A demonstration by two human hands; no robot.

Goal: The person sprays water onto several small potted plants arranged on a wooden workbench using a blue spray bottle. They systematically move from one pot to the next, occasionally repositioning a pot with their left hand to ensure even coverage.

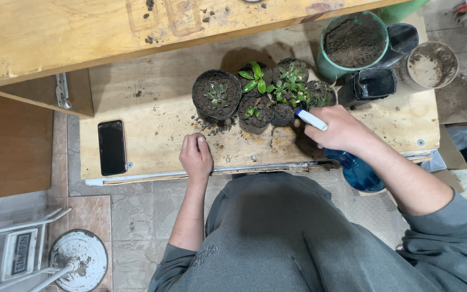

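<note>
Seen from above, a person in a grey sweatshirt point(293, 238) stands at a low plywood work table point(152, 103), its top scattered with loose soil. A second wooden shelf point(82, 32) overhangs the back of the table, so the usable room is a shallow strip between that shelf and the front edge.

At the back right sits a green pot of soil point(354, 43), with a pale dusty pot point(431, 65) beside it and empty black nursery bags point(371, 84) just in front. They seem parked there as supplies, out of the way of the hands.

A tight cluster of small black seedling pots point(260, 94) stands mid-table, the pots touching one another, likely so one spray covers them all. The left one holds a tiny sprout; the others carry leafier green plants.

The right hand point(341, 130) is wrapped tight around a blue spray bottle point(358, 170), whose body hangs past the table's front edge while its white nozzle points at the seedlings from just beside them.

The left hand point(195, 157) rests on the table near the front edge, fingers curled loosely together, holding nothing, apparently steadying the body.

A black phone point(112, 147) lies flat at the far left, well apart from the soil and pots, with bare tabletop between
</note>
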